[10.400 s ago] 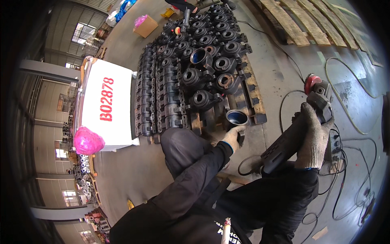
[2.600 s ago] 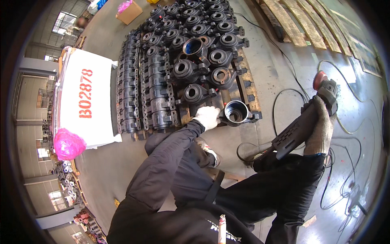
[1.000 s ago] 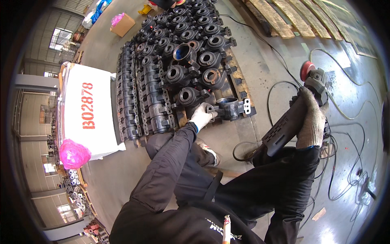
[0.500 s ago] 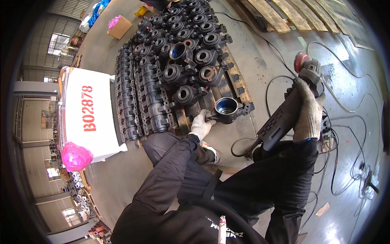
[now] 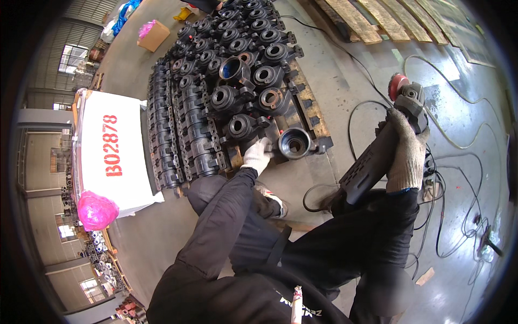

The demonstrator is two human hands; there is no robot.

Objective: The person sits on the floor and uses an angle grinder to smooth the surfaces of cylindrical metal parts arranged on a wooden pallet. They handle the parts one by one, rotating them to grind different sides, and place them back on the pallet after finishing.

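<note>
Right hand (image 5: 406, 154) in knit glove, fingers wrapped tight round black angle grinder (image 5: 377, 146), red wheel (image 5: 398, 84) raised up past the fingertips, probably kept off the castings while the other hand works. Left hand (image 5: 257, 155) in white glove, fingers curled against near side of open-bored housing casting (image 5: 295, 143), just beyond fingertips at pallet (image 5: 313, 116) corner, grip itself unclear, likely steadying it. Farther out past both: rows of black castings (image 5: 226, 70), white sack (image 5: 110, 151), cardboard box (image 5: 154, 33).
</note>
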